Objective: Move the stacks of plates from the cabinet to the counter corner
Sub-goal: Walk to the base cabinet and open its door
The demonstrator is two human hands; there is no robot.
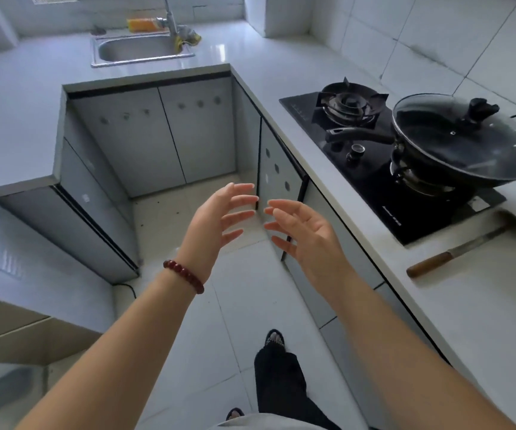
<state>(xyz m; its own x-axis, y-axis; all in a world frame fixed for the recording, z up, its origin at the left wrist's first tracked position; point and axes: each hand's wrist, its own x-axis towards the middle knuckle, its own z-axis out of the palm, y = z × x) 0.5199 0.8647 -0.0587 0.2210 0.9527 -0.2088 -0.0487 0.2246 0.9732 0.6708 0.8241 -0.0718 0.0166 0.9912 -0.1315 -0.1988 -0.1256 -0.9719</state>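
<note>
My left hand (219, 218) and my right hand (300, 231) are both held out in front of me over the floor, fingers spread, palms facing each other, holding nothing. They hover in front of the grey cabinet door (276, 178) under the stove counter, whose left edge stands slightly out from its frame. A red bead bracelet (183, 276) is on my left wrist. No plates are visible; the cabinet insides are hidden. The counter corner (269, 48) lies far ahead, bare and white.
A black gas hob (352, 144) with a lidded wok (464, 141) sits on the right counter. A cleaver with a wooden handle (467, 246) lies near the hob. A steel sink (142, 49) with a tap is at the back. Closed cabinet doors (163, 135) line the U-shaped counter.
</note>
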